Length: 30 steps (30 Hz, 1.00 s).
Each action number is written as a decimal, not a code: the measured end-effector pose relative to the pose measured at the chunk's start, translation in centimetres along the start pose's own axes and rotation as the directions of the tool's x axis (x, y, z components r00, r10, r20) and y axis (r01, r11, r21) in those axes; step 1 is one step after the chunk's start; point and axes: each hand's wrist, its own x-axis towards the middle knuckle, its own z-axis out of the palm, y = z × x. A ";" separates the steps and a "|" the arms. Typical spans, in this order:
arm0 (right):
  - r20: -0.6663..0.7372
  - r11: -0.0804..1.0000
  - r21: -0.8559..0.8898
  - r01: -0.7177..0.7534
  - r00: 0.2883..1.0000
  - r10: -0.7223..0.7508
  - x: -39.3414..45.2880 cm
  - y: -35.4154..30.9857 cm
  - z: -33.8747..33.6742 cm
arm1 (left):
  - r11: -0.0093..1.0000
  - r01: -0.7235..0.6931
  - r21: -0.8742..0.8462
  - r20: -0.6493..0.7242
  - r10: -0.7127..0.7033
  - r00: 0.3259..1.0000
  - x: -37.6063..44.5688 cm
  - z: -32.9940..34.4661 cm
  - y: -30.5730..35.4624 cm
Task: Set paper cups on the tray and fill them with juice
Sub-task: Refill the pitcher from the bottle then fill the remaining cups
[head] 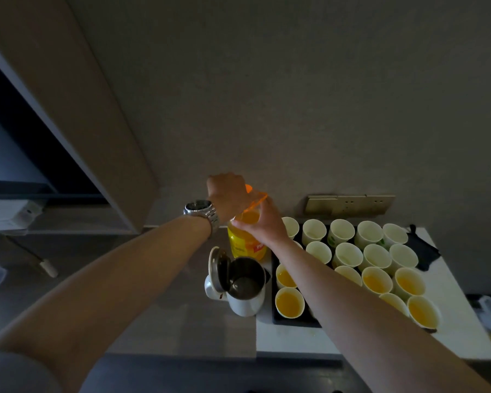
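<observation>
While the bench [182,321] is carrying everything, the dark tray [292,321] is sitting at its right side, packed with paper cups [347,255] in rows. Progress, as judged: cups are all looking placed; the near ones, such as the filled cup [289,302] at the tray's near left corner, are holding orange juice, while the far two rows are showing pale, dry-looking insides, so about half the pouring is seeming left. An open kettle [245,287] is standing just left of the tray. Behind it the juice bottle [245,242] is standing upright on the bench, not tipped over any cup. Both arms are reaching forward to it. The right hand [262,225] is curling round the bottle's neck, steadying it. The left hand [227,194], a watch [200,209] at its wrist, is closing down over the orange cap [255,195]; whether twisting on or off, cannot tell.
</observation>
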 end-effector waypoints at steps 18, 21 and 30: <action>0.036 1.000 0.009 -0.002 0.999 0.002 2.0 3.1 2.3 | 0.609 0.076 -0.789 0.084 -0.015 0.996 -2.4 -0.2 3.8; 0.002 0.995 0.095 0.018 1.000 -0.018 0.4 1.5 1.1 | 0.579 0.102 -0.809 0.128 0.003 0.992 -2.4 -1.0 4.0; 0.084 0.991 0.130 0.018 0.996 -0.029 -0.8 1.2 -0.4 | 0.324 0.170 -0.931 0.105 -0.208 0.973 -1.2 -4.0 1.1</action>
